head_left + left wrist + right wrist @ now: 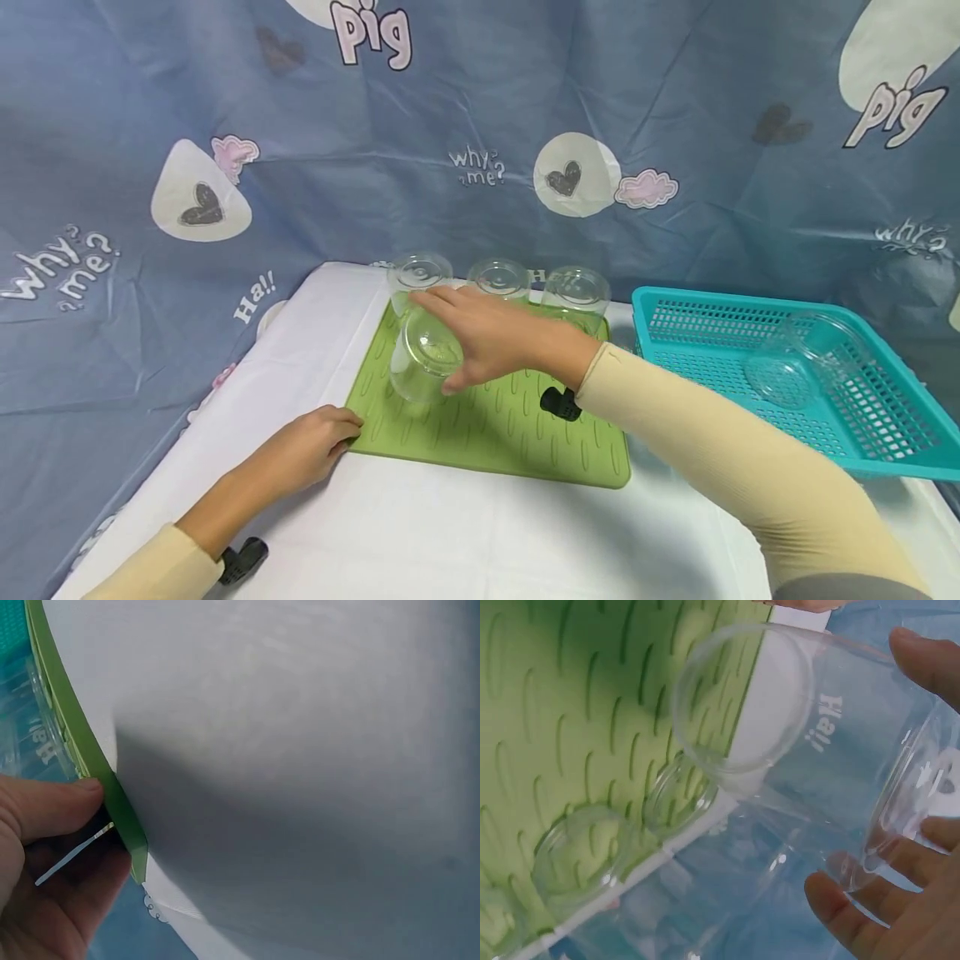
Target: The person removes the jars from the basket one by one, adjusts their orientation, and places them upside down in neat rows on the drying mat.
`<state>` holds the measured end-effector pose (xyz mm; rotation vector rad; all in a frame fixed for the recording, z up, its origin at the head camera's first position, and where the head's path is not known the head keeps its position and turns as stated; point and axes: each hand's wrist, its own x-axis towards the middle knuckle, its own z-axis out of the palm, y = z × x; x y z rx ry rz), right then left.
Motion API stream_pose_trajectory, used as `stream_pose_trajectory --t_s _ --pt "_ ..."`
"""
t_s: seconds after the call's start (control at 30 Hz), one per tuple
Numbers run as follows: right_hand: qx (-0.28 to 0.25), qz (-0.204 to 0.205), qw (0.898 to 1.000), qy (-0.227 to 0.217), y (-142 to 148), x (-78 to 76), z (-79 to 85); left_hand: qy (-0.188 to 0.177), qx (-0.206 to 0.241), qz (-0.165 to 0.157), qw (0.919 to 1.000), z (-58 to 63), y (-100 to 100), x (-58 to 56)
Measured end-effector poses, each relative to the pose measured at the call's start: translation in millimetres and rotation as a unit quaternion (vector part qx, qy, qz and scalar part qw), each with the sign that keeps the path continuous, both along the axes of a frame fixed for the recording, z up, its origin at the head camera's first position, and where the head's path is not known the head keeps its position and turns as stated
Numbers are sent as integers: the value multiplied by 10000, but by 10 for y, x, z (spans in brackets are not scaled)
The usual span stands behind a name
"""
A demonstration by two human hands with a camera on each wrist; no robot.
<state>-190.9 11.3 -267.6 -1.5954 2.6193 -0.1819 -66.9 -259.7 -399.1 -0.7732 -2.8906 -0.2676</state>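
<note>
My right hand holds a clear plastic cup by its base end, thumb on one side and fingers on the other. That cup is bottom-up and tilted, its mouth close over the left part of a green mat. In the right wrist view, the cup's round rim overlaps the mat's edge. My left hand pinches the mat's near left corner between thumb and fingers. Behind the held cup, three more clear cups, at left, middle and right, stand bottom-up along the mat's far edge.
At the right is a turquoise plastic basket with perforated walls, and a clear cup lies on its side in it. White cloth covers the table. A blue printed curtain hangs right behind the far cups.
</note>
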Motion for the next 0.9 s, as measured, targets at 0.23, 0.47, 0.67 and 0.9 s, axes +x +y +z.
stream_pose_trajectory --t_s 0.23,0.47,0.67,0.9 --pt "125 -148 9990 -404 -194 -70 -161 -156 -43 69 9998 -1 8 -25" --pt "159 -172 9983 -539 -302 -116 -200 -210 -134 90 9996 22 22 -40" --pt "204 -245 9973 -667 -341 -135 -193 -265 -130 89 9995 35 40 -39" --pt "228 -292 9964 -761 -414 -155 -233 -284 -170 125 9994 52 58 -46"
